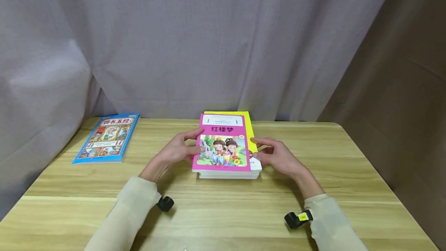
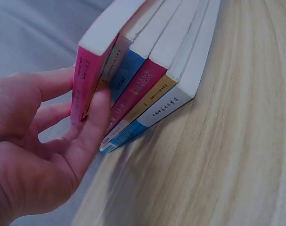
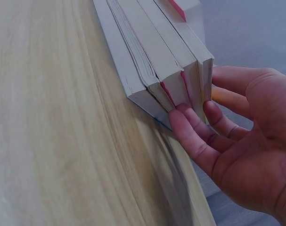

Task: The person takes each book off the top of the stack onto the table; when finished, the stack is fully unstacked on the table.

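A pink picture-covered book point(image 1: 223, 129) tops a stack of several books in the head view, offset to the left over a yellow book point(image 1: 249, 123). My left hand point(image 1: 175, 149) grips the pink book along its spine; in the left wrist view the thumb point(image 2: 96, 113) lies just under that spine, over the spines below. On the other side, my right hand point(image 1: 278, 156) rests its fingertips against the page edges of the stack. Its fingers point(image 3: 194, 139) spread across several of the lower books in the right wrist view.
A blue book point(image 1: 108, 138) with a red-titled cover lies flat near the table's left edge. The wooden table point(image 1: 223, 212) reaches back to a grey curtain point(image 1: 174, 49) behind the stack. Black wrist cameras point(image 1: 165, 203) sit at both sleeves.
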A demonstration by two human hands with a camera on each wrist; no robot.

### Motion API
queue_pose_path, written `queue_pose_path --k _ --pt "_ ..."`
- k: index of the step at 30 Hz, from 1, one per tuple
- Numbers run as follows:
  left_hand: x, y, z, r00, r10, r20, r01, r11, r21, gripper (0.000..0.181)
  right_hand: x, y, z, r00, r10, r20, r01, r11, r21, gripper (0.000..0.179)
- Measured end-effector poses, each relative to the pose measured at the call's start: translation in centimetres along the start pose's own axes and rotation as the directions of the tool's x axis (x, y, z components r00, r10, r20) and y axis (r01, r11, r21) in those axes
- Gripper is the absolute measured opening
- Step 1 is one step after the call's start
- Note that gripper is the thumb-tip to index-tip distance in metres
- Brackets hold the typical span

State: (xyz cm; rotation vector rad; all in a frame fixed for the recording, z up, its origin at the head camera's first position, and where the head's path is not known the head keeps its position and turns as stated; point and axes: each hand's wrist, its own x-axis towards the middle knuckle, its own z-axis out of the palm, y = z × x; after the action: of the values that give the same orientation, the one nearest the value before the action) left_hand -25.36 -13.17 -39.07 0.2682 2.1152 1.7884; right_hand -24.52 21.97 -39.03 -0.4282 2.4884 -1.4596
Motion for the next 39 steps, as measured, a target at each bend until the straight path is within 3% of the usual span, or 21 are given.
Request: queue_pose_path --k 13,20,26,33,39 --pt "-0.13 -0.39 -0.45 0.999 0.028 -0.022 -0.03 0.995 -0.092 0.084 0.07 -0.11 -0.22 1.0 0.006 -0.014 -0.006 1.0 -0.026 0.058" --pt "-0.16 -0.7 -0.4 0.999 -0.03 -0.029 0.025 0.989 -0.148 0.084 0.02 -0.1 -0.13 1.0 0.008 -0.004 -0.008 1.0 -0.004 0.058" --pt "-0.56 -0.71 -0.62 0.996 -0.082 0.034 0.088 0.964 -0.251 0.087 0.08 -0.14 -0.16 1.0 0.015 -0.002 -0.015 1.0 -0.008 0.058" --pt "-0.94 -0.25 -0.67 0.995 -0.055 0.077 0.073 0.965 -0.251 0.096 0.15 -0.43 -0.34 1.0 0.02 -0.007 -0.02 1.0 -0.011 0.059" --pt "-0.89 -0.46 -0.69 0.998 -0.052 0.034 0.059 0.966 -0.252 0.094 0.09 -0.52 -0.13 0.999 0.036 -0.005 -0.036 0.999 -0.002 0.06"
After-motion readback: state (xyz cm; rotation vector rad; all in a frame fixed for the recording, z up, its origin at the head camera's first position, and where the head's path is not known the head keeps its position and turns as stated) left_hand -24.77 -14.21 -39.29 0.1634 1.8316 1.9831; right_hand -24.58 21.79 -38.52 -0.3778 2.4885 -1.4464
